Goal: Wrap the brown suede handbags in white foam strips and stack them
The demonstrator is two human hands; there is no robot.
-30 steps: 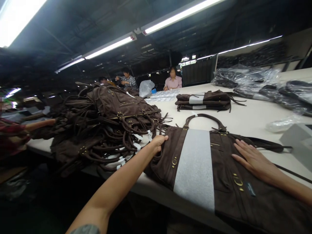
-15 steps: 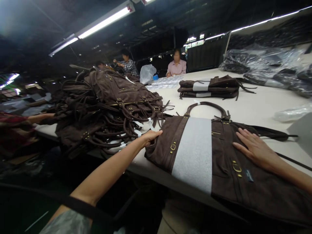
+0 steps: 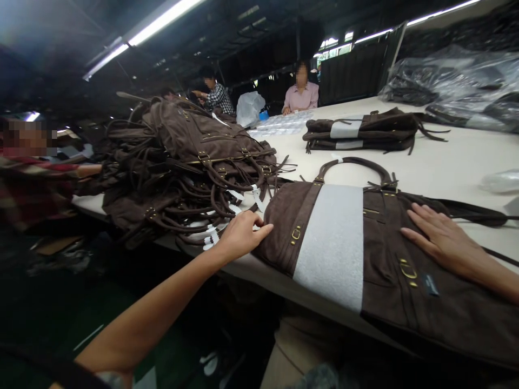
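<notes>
Across the worktop (image 3: 458, 165), a bag (image 3: 383, 259) is lying under the splayed right grip (image 3: 440, 237) — probably for steadying; left grip (image 3: 241, 235) — hold unclear.

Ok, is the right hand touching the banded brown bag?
Touching. The head view shows the right hand palm down on the brown bag, right of its grey band.

2 bare arms (image 3: 140, 316) extend forward, left hand (image 3: 242, 235) half-curled, right hand (image 3: 444, 243) flat, palm down.
</notes>
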